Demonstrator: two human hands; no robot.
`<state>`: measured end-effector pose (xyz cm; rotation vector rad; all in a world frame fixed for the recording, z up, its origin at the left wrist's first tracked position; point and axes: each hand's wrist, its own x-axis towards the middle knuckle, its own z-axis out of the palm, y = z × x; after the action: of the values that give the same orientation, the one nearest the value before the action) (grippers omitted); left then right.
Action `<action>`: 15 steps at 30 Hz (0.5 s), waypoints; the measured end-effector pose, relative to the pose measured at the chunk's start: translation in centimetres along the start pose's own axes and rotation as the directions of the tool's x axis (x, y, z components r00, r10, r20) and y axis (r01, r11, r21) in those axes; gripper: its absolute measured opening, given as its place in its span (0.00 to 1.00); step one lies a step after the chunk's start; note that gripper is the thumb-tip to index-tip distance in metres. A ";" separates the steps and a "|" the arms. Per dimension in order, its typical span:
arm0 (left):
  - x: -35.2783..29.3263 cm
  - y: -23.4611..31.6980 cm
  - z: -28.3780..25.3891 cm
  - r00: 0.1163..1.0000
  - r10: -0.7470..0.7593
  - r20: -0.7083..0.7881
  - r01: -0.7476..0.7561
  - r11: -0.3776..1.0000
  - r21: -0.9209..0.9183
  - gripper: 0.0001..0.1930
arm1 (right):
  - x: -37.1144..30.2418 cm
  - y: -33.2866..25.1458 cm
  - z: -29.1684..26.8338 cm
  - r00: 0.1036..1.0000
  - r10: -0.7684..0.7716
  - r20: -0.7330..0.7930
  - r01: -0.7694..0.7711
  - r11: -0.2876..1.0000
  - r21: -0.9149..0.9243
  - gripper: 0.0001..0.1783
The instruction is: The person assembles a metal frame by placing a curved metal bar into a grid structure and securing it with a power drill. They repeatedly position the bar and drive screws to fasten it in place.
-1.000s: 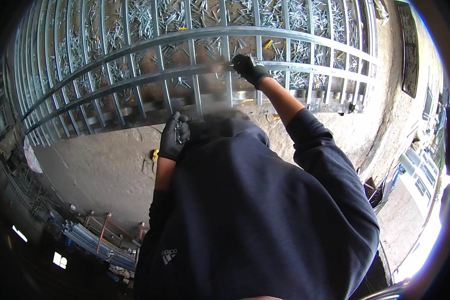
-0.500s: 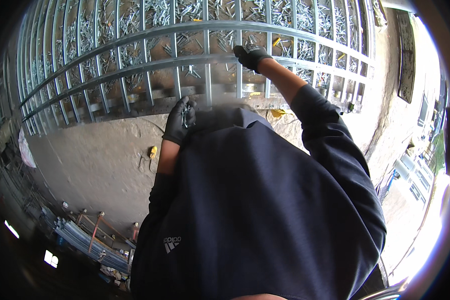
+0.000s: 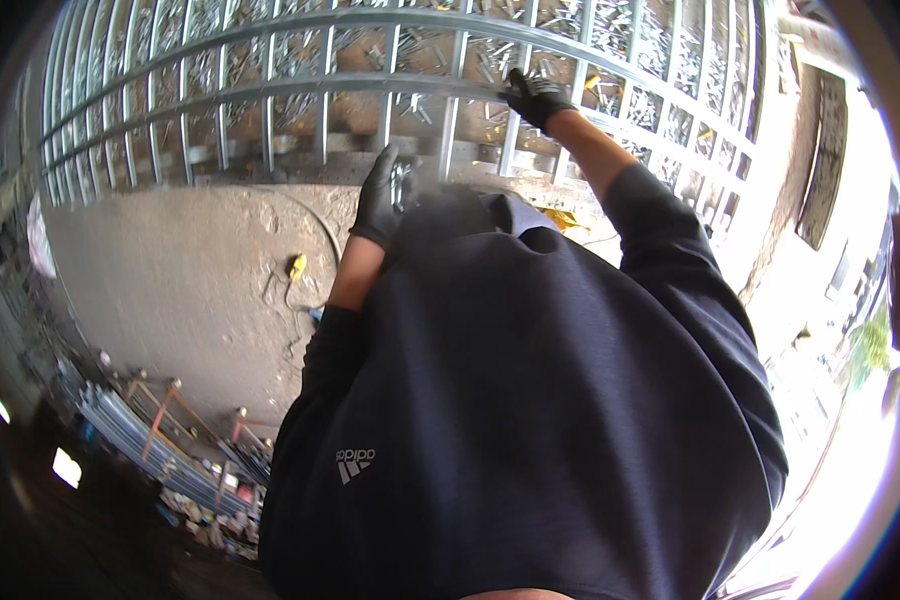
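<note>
Both my hands wear black gloves. My left hand (image 3: 378, 200), close to my body at the near edge of the metal frame, is closed around a bunch of small metal fasteners (image 3: 400, 187); their exact kind is too blurred to tell. Farther out, my right hand (image 3: 538, 102) rests at the nearer of two long galvanized rails (image 3: 310, 87), by an upright bar (image 3: 515, 130). Its thumb and a finger look spread apart, and I see nothing held between them. The rails cross many parallel silvery bars, forming a grille.
Beneath the grille lie many loose slender metal pieces (image 3: 410, 105) on a brown surface. A yellow object with a cord (image 3: 297, 267) sits on the concrete floor (image 3: 170, 270) at left. Long metal tubes (image 3: 150, 435) are stacked at lower left. Yellow material (image 3: 562, 218) lies near my right forearm.
My right hand has shifted right along the nearer rail, and its fingers have spread. My left hand still holds the fasteners. The whole view has tilted, moving the grille upward.
</note>
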<state>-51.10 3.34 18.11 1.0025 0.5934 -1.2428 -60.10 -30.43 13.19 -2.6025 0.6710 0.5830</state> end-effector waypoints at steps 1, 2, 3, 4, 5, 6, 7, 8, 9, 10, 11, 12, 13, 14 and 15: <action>0.2 0.0 0.3 1.000 0.029 0.003 -0.029 1.000 -0.001 0.27 | -0.2 -0.4 -0.5 0.983 -0.060 -0.174 0.078 0.992 0.098 0.20; 0.1 0.0 0.7 0.999 0.054 0.005 -0.054 0.999 0.001 0.28 | -0.9 -1.2 -0.8 0.951 -0.026 -0.307 0.087 0.979 0.187 0.20; -0.1 0.0 1.2 0.998 0.053 -0.016 -0.054 0.997 -0.046 0.28 | -1.6 -2.6 -0.7 0.931 -0.099 -0.350 0.234 0.900 0.369 0.18; -0.4 0.0 1.9 0.997 0.048 -0.063 -0.051 0.998 -0.049 0.29 | -2.2 -4.1 -0.8 0.912 -0.098 -0.399 0.317 0.785 0.532 0.17; -0.7 0.1 2.6 0.997 0.032 -0.065 -0.035 0.998 -0.047 0.29 | -2.4 -5.5 -1.3 0.806 -0.417 -0.421 0.562 0.762 0.322 0.12; -1.1 0.2 3.4 0.996 0.015 -0.088 -0.020 0.998 -0.055 0.28 | -3.4 -7.6 -0.9 0.526 -0.667 -0.528 0.720 0.679 -0.141 0.09; -1.3 0.5 4.2 0.994 -0.011 -0.112 0.006 0.999 -0.046 0.27 | -5.2 -9.5 -0.6 0.846 -0.449 -0.287 0.515 0.553 0.655 0.08; -1.7 0.7 5.0 0.991 -0.030 -0.130 0.025 0.999 -0.044 0.26 | -6.5 -10.7 -0.8 0.851 -0.493 -0.180 0.444 0.493 0.748 0.09; -2.0 0.9 5.8 0.988 -0.049 -0.146 0.044 0.998 -0.042 0.25 | -7.3 -11.9 -1.0 0.786 -0.551 -0.280 0.602 0.581 0.548 0.11; -2.4 1.1 6.4 0.999 -0.003 -0.032 0.002 0.999 -0.039 0.23 | -8.1 -12.9 -1.3 0.750 -0.561 -0.350 0.661 0.610 0.438 0.13; -2.8 1.4 7.0 0.995 0.049 0.087 -0.046 0.998 -0.038 0.22 | -8.8 -13.6 -1.7 0.807 -0.496 -0.321 0.589 0.636 0.498 0.14; -3.1 1.6 7.4 0.975 0.076 0.207 -0.064 0.996 -0.064 0.20 | -9.4 -14.0 -2.1 0.837 -0.457 -0.301 0.545 0.647 0.534 0.15; -3.3 1.8 7.8 0.963 0.125 0.238 -0.136 0.990 0.032 0.19 | -9.7 -14.2 -2.6 0.818 -0.467 -0.336 0.575 0.645 0.504 0.14; -3.6 1.9 8.2 0.951 0.130 0.280 -0.147 0.988 0.038 0.18 | -9.9 -14.3 -3.0 0.831 -0.467 -0.302 0.556 0.666 0.498 0.14; -3.8 1.8 8.5 0.948 0.102 0.301 -0.104 0.995 -0.010 0.19 | -9.9 -14.1 -3.4 0.833 -0.472 -0.288 0.552 0.681 0.481 0.15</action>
<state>-51.59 -2.25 25.78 0.8165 0.2960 -1.2733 -59.61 -16.94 24.46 -2.1315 0.0774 0.0052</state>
